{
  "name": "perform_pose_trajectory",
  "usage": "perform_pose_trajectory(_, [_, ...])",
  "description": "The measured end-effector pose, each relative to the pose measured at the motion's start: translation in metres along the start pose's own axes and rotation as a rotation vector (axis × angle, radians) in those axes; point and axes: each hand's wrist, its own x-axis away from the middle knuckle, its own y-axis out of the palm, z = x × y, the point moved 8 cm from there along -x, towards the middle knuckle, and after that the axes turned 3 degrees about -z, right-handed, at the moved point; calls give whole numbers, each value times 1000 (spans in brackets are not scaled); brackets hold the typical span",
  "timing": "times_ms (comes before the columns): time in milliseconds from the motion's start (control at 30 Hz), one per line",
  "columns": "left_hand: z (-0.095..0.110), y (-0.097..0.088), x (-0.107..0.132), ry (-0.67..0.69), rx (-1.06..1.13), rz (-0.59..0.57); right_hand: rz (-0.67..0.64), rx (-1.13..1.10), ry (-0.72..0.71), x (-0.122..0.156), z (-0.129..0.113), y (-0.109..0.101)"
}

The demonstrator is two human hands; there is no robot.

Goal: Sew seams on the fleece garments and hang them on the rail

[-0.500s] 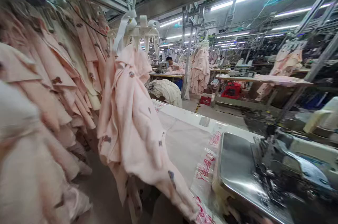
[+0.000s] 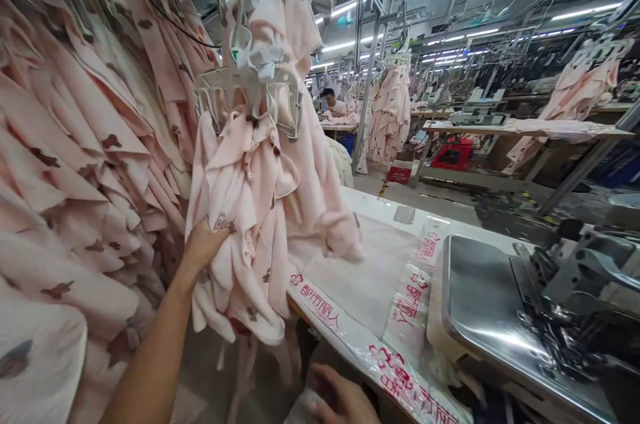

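Observation:
A bundle of pale pink garment pieces (image 2: 250, 211) with small dark bear-like prints hangs from a white plastic clip hanger (image 2: 245, 87) in front of me. My left hand (image 2: 205, 244) grips the left side of this cloth, thumb in front and the other fingers largely hidden by the fabric. Low at the bottom edge, my right hand (image 2: 345, 397) is slightly blurred, its fingers bent but apart, near the white table's front edge. Something pale lies below its fingers; I cannot make out what. Behind the bundle, another pink piece (image 2: 320, 191) hangs from a second hanger and reaches the tabletop.
Rows of pink garments (image 2: 60, 164) hang close on the left. A sewing machine (image 2: 575, 277) with a shiny metal plate (image 2: 485, 304) stands at right. Red-printed clear plastic (image 2: 320, 304) covers the white table (image 2: 373, 201). Further back, a person (image 2: 333, 103) sits at a workstation.
Another hanger with pink pieces now hangs in front of the earlier one. My left hand has come onto its cloth, and my right hand shows at the bottom. The view has shifted.

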Motion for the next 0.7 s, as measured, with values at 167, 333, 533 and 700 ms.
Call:
perform_pose_trajectory(167, [2, -21, 22, 14, 95, -95, 389, -205, 35, -48, -9, 43])
perform_pose_trajectory(333, [58, -64, 84, 230, -50, 287, 477, -275, -103, -16, -53, -7])
perform_pose_trajectory(533, [234, 16, 180, 1066, 161, -635, 692, -368, -327, 95, -142, -175])
perform_pose_trajectory(700, [293, -11, 122, 954, 376, -258, 482, -145, -87, 111, -95, -156])
